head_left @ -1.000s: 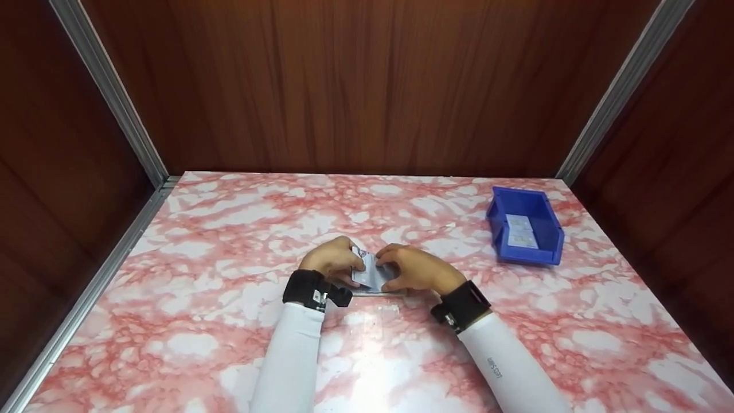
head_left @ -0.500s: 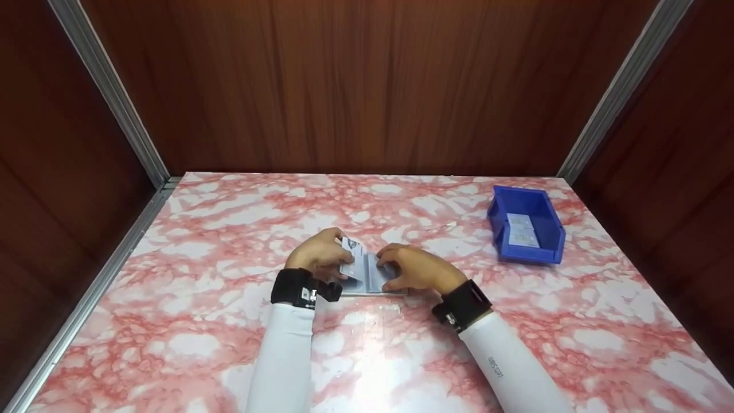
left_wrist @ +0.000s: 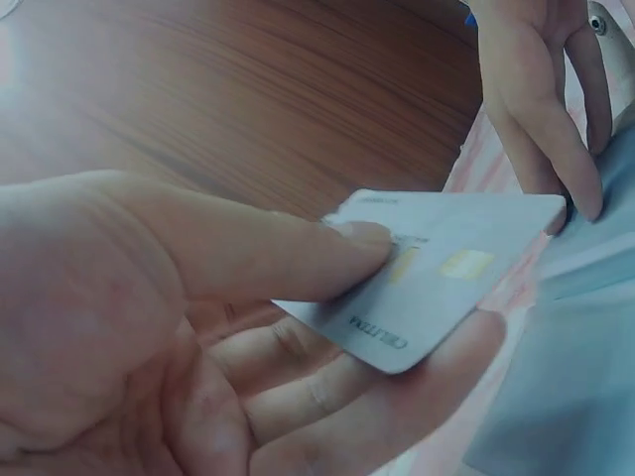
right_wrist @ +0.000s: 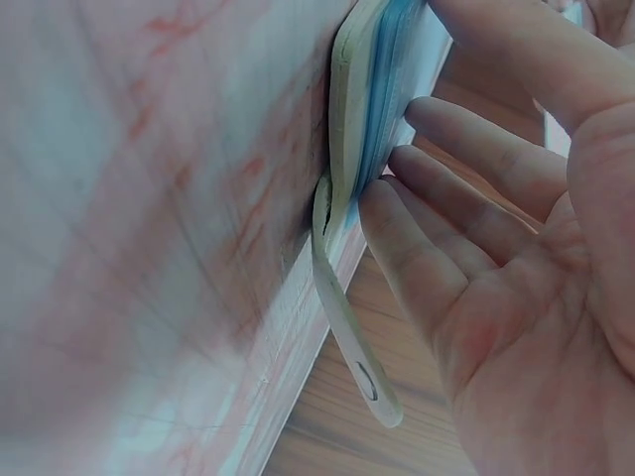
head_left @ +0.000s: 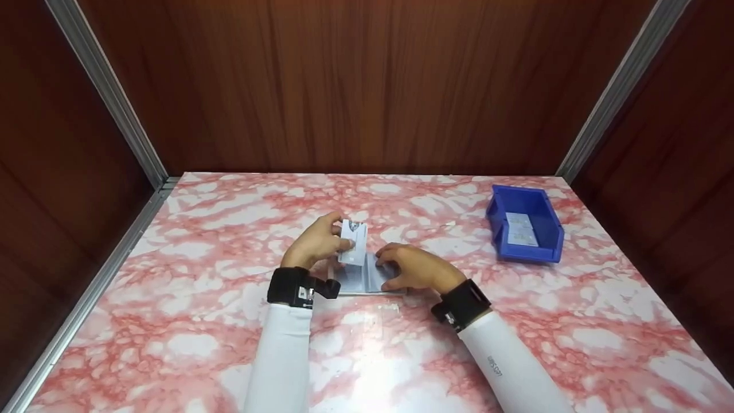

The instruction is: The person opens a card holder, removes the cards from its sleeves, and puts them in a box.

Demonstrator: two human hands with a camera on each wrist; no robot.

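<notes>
A white chip card (head_left: 357, 248) is pinched between the thumb and fingers of my left hand (head_left: 314, 242), raised over the left side of an open card holder. In the left wrist view the card (left_wrist: 437, 297) shows its gold-coloured chip and printed letters. The card holder (head_left: 351, 280) lies spread on the table, with clear bluish sleeves and a pale cover. My right hand (head_left: 423, 267) has its fingertips on the holder's right-hand sleeves. From the right wrist, the stack of sleeves (right_wrist: 387, 89) appears edge-on, and a closure strap (right_wrist: 347, 327) sticks out from the cover.
A blue bin (head_left: 527, 254) stands at the right rear of the table, with white cards (head_left: 520, 229) inside. Brown wood-look panels (head_left: 367, 86) enclose the back and sides. Clear tape (head_left: 387, 308) sticks to the red-and-white tabletop just in front of the holder.
My left hand has drawn the card up and leftward from the holder, turning it more upright. The left side of the holder now shows. My right hand has stayed in place.
</notes>
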